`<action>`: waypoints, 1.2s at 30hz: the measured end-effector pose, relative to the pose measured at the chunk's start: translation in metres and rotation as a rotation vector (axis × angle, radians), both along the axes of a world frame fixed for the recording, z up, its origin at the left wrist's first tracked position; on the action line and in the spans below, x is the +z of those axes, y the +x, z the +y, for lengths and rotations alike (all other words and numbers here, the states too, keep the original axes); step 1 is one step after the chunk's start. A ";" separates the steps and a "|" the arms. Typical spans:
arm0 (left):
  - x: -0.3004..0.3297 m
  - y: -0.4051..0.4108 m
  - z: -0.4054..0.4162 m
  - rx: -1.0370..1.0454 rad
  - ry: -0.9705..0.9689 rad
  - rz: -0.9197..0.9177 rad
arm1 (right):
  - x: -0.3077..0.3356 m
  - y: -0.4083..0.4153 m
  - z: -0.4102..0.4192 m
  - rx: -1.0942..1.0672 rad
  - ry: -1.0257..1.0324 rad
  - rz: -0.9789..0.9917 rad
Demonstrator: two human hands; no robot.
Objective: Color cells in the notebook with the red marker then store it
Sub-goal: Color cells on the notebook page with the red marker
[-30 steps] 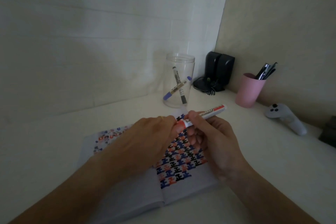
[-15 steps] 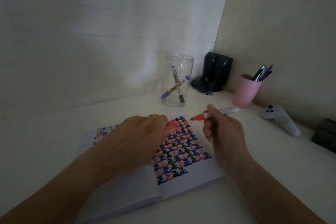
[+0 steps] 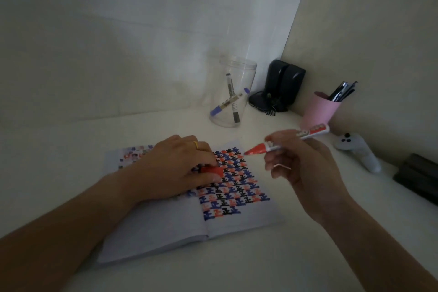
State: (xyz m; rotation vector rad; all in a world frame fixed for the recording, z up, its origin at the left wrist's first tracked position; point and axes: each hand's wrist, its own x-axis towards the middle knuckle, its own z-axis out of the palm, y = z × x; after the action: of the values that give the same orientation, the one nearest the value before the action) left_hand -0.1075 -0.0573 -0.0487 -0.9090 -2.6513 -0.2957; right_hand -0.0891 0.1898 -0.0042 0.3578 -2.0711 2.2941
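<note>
Clear jar [image 3: 237,92] with two markers, black speakers [image 3: 285,85] in desk's back corner, pink pen cup [image 3: 320,109], white controller [image 3: 358,152] along right edge.

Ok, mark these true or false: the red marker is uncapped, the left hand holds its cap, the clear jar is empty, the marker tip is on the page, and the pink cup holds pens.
1. The red marker in the right hand is uncapped. True.
2. The left hand holds the red cap. True.
3. The clear jar is empty. False: two markers stand inside.
4. The tip touches the notebook. False: it hovers above.
5. The pink cup holds pens. True.
</note>
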 end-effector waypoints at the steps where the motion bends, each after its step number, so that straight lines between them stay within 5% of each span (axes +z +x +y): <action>1: 0.001 0.000 0.001 -0.004 0.005 -0.002 | -0.004 0.006 -0.001 0.020 0.068 -0.027; 14: -0.001 -0.004 0.000 -0.004 0.015 -0.002 | -0.053 0.027 0.011 -0.075 0.309 0.097; 36: -0.002 -0.005 -0.001 -0.020 0.028 0.004 | -0.056 0.026 0.013 -0.053 0.351 0.089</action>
State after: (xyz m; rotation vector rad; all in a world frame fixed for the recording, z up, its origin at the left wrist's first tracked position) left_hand -0.1123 -0.0582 -0.0510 -0.9276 -2.6293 -0.3347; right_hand -0.0633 0.2030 -0.0600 0.3998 -2.4014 1.8435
